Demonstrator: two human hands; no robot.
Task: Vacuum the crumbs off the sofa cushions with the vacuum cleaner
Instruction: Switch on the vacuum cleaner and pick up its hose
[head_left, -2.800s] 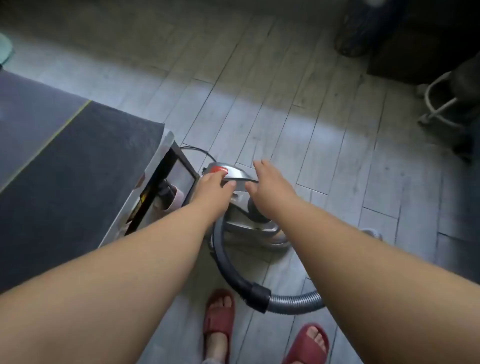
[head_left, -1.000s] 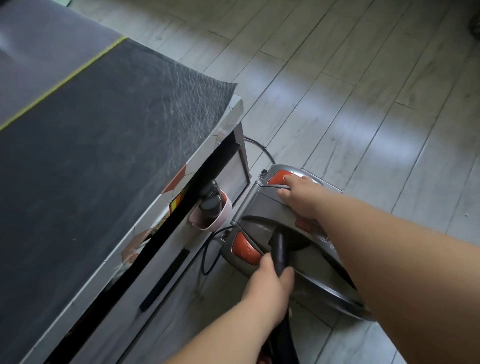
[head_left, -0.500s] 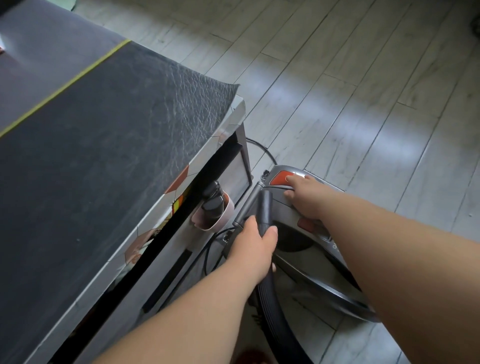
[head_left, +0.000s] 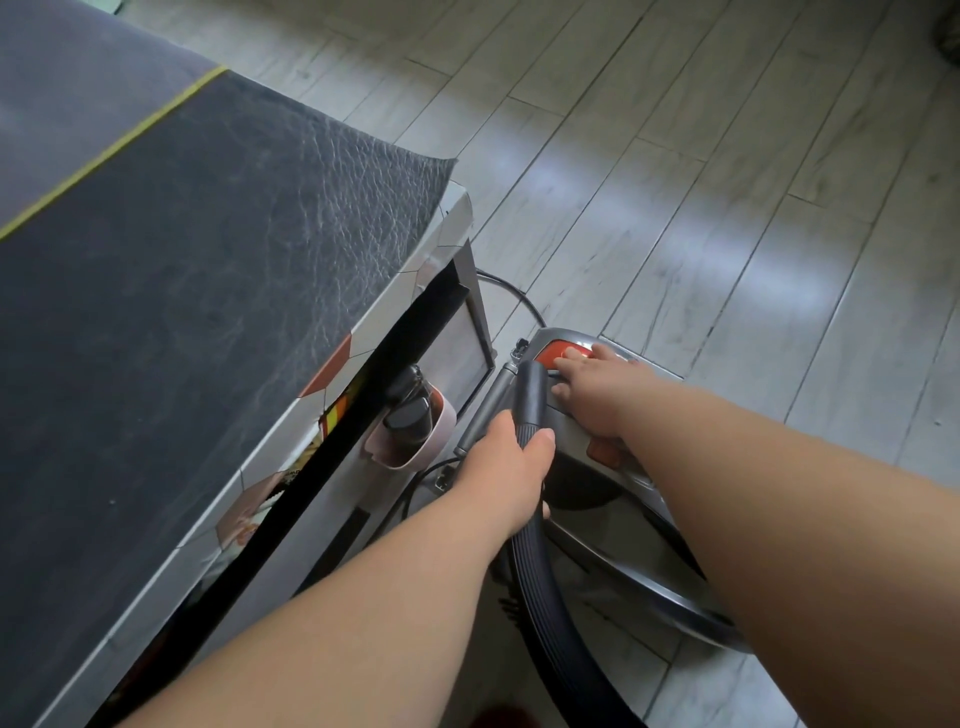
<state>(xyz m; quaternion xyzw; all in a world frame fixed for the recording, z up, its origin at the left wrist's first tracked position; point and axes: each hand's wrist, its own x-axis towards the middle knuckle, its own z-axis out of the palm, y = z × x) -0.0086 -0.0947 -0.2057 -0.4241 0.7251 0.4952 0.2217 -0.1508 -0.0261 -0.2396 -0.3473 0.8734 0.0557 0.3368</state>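
On the floor beside the low table (head_left: 448, 228), the vacuum cleaner (head_left: 613, 525) is readied: its red button (head_left: 551, 355) is touched by the right hand (head_left: 597, 397), and the hose (head_left: 550, 613) is gripped by the left hand (head_left: 511, 467) (presumably for carrying sofa-ward).

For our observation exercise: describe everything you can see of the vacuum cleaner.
The vacuum cleaner is a glossy grey plastic canister with orange-red buttons, low on the plank floor beside a cabinet. The right hand rests fingers on the far red button. The left hand grips the smooth end of a ribbed black hose over its body. A cord trails behind.
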